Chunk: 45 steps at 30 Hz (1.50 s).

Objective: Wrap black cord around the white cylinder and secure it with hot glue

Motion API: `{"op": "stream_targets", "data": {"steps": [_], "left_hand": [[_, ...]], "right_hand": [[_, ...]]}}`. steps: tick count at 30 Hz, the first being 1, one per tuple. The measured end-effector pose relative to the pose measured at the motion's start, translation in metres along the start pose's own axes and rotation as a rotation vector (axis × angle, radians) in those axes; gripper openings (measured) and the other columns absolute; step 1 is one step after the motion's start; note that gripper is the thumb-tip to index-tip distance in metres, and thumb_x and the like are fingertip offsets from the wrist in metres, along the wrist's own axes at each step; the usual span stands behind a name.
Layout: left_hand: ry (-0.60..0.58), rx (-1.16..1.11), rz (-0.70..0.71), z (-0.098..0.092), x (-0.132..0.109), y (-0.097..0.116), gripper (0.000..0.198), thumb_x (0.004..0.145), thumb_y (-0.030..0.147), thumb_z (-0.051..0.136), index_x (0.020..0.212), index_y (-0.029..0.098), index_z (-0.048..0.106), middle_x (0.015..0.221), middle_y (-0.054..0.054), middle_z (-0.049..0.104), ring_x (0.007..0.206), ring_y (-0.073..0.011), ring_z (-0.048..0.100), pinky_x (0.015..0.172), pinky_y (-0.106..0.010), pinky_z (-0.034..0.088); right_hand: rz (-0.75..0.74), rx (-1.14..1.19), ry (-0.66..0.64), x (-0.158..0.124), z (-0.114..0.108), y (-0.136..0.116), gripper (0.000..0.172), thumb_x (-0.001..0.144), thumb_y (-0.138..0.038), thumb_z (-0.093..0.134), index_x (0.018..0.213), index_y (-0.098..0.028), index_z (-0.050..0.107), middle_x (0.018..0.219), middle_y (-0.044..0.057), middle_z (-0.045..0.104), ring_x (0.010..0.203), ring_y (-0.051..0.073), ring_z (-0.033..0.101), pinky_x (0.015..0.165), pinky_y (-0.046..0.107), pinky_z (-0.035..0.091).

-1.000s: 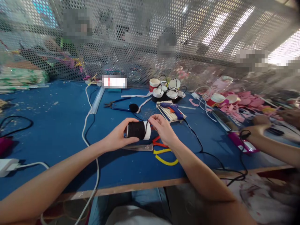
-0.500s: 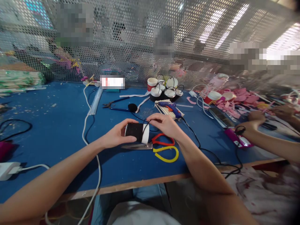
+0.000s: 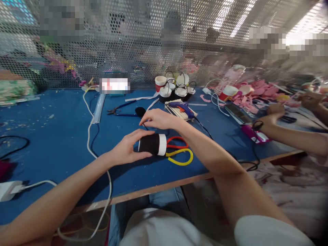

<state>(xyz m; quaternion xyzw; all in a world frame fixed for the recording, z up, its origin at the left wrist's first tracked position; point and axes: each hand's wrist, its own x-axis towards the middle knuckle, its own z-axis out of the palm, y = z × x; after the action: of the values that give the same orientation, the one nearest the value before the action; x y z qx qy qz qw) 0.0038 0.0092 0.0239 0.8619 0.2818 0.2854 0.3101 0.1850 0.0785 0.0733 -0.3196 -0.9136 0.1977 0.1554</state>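
Observation:
My left hand (image 3: 128,147) is wrapped round a cup (image 3: 152,144) lying on its side, covered in black with a white rim to the right. My right hand (image 3: 156,119) is above and behind the cup, its fingers pinched on a thin black cord (image 3: 145,126) that runs down to the cup. Scissors with red and yellow handles (image 3: 178,155) lie on the blue table (image 3: 51,136) just right of the cup.
Behind my hands lie pliers (image 3: 120,110), a blue glue gun (image 3: 183,108) on a stack of sticks, and several white cups with black handles (image 3: 174,89). A white cable (image 3: 89,136) crosses the table. Another person's arm (image 3: 282,136) works over pink pieces (image 3: 258,95) at the right. A mesh wall stands behind.
My right hand has moved up and to the left, away from the cup's rim, drawing the cord out. The cup in my left hand has sunk a little towards the scissors.

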Motion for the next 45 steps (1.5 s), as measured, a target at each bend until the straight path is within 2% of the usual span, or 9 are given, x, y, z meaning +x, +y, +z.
{"op": "stream_targets", "data": {"steps": [6,9,12,17,24,28,33,38,45], "left_hand": [[0.110,-0.157,-0.171,0.001,0.003,-0.006,0.057,0.070,0.036,0.067,0.122,0.022,0.045,0.118,-0.009,0.054,0.105,-0.0251,0.054,0.092,-0.039,0.044],[0.157,-0.296,-0.243,0.001,0.005,-0.012,0.057,0.070,0.034,0.067,0.121,0.022,0.044,0.114,-0.007,0.055,0.098,-0.0227,0.057,0.086,-0.038,0.047],[0.180,-0.361,-0.308,0.001,0.006,-0.015,0.060,0.068,0.033,0.069,0.121,0.023,0.042,0.109,-0.006,0.056,0.091,-0.0207,0.059,0.080,-0.036,0.050],[0.233,-0.320,-0.334,0.000,0.007,-0.017,0.060,0.066,0.032,0.071,0.118,0.023,0.043,0.107,-0.005,0.056,0.090,-0.0208,0.059,0.081,-0.037,0.049],[0.265,-0.332,-0.277,0.000,0.008,-0.023,0.060,0.066,0.028,0.070,0.119,0.022,0.042,0.117,-0.006,0.052,0.102,-0.0218,0.055,0.092,-0.041,0.043],[0.269,-0.411,-0.297,0.000,0.008,-0.028,0.062,0.065,0.026,0.072,0.120,0.023,0.042,0.112,-0.005,0.054,0.095,-0.0203,0.057,0.087,-0.038,0.046],[0.259,-0.515,-0.348,-0.002,0.008,-0.029,0.061,0.068,0.030,0.071,0.121,0.024,0.041,0.102,-0.003,0.058,0.081,-0.0167,0.059,0.072,-0.031,0.051],[0.294,-0.479,-0.327,-0.008,0.008,-0.032,0.057,0.068,0.030,0.070,0.117,0.022,0.043,0.099,-0.003,0.057,0.081,-0.0148,0.058,0.074,-0.029,0.049],[0.336,-0.354,-0.356,-0.013,0.009,-0.038,0.051,0.069,0.033,0.069,0.114,0.022,0.045,0.096,-0.003,0.055,0.080,-0.0151,0.056,0.070,-0.028,0.047]], "right_hand": [[0.504,0.064,0.484,-0.029,-0.027,0.042,0.027,0.086,-0.024,0.040,0.080,-0.013,0.064,0.055,0.002,0.059,0.042,0.009,0.049,0.046,0.023,0.040],[0.643,-0.140,0.716,-0.057,-0.053,0.063,0.033,0.088,-0.024,0.031,0.090,-0.012,0.062,0.063,0.005,0.063,0.056,0.013,0.057,0.057,0.025,0.044],[0.817,-0.367,0.557,-0.078,-0.061,0.081,0.026,0.079,-0.016,0.041,0.094,-0.010,0.062,0.086,0.013,0.067,0.081,0.021,0.061,0.070,0.030,0.043],[0.900,-0.352,0.366,-0.084,-0.041,0.103,0.009,0.062,-0.016,0.057,0.063,-0.010,0.063,0.071,0.017,0.066,0.076,0.029,0.061,0.067,0.034,0.042],[0.911,-0.265,0.553,-0.092,-0.028,0.114,0.033,0.067,-0.026,0.055,0.094,-0.008,0.059,0.089,0.017,0.065,0.087,0.027,0.059,0.073,0.033,0.042],[0.903,-0.154,0.692,-0.094,-0.029,0.102,0.049,0.068,-0.029,0.056,0.111,-0.007,0.047,0.094,0.015,0.063,0.079,0.022,0.060,0.067,0.031,0.045],[0.633,0.359,0.645,-0.091,-0.029,0.047,0.024,0.069,-0.036,0.060,0.077,-0.014,0.055,0.062,0.001,0.058,0.055,0.012,0.053,0.053,0.025,0.043],[0.591,0.379,0.502,-0.092,-0.011,-0.003,0.029,0.071,-0.041,0.061,0.080,-0.013,0.061,0.061,0.002,0.060,0.047,0.010,0.052,0.048,0.025,0.044],[0.528,0.262,0.459,-0.089,0.012,-0.014,0.014,0.070,-0.031,0.059,0.067,-0.017,0.061,0.055,0.002,0.060,0.049,0.015,0.056,0.048,0.028,0.048]]}}
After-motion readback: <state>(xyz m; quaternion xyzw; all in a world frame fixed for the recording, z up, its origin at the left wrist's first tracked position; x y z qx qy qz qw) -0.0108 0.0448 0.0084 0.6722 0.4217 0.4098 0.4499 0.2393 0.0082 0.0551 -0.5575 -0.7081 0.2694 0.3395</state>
